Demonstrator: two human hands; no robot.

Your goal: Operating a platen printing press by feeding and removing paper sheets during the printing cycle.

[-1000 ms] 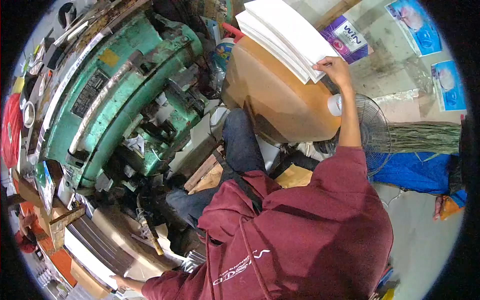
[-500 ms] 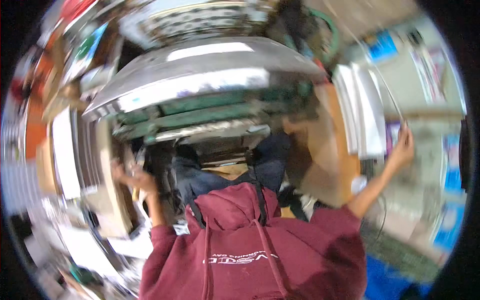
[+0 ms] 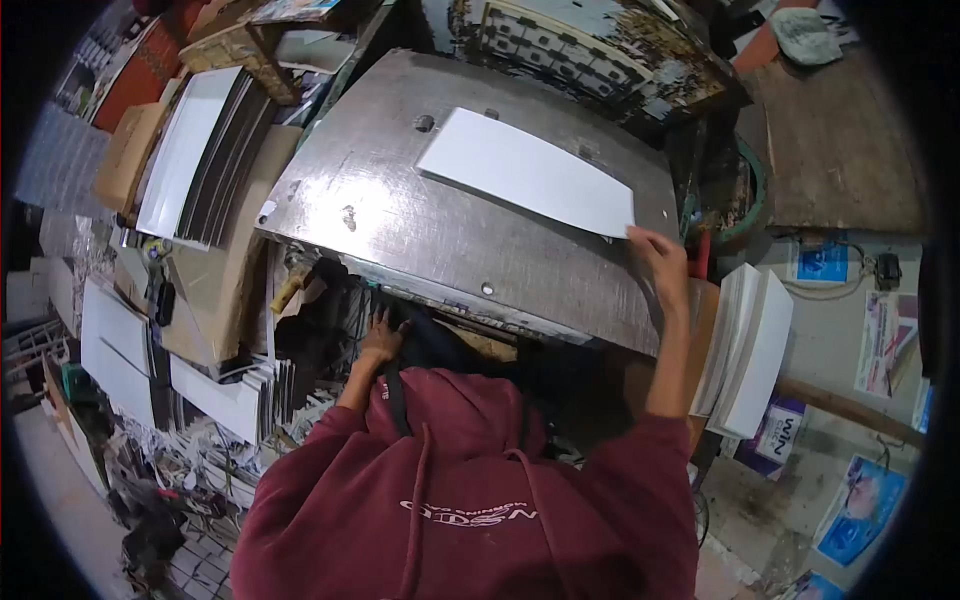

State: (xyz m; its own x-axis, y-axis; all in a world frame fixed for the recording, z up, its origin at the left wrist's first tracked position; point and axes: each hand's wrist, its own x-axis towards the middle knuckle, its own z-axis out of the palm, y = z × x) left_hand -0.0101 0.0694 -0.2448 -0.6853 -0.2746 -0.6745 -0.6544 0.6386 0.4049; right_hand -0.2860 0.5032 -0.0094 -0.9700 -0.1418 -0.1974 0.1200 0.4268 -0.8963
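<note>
A long white cardboard sheet (image 3: 530, 172) lies across the grey metal machine bed (image 3: 400, 240). At its near right corner, my right hand (image 3: 660, 262) pinches the edge between thumb and fingers. My left hand (image 3: 382, 337) is low in front of the bed, by my dark-trousered leg. Its fingers are spread and hold nothing.
To the right stands a stack of white boards (image 3: 750, 355) on a wooden surface. More boards (image 3: 195, 155) rest on a carton at the left, above other white stacks (image 3: 120, 350) and paper scraps. A patterned machine part (image 3: 570, 55) rises behind the bed.
My right hand has swung from the right-hand stack to the bed, bringing the white sheet over it. My left hand has left the carton side and come down by my leg.
</note>
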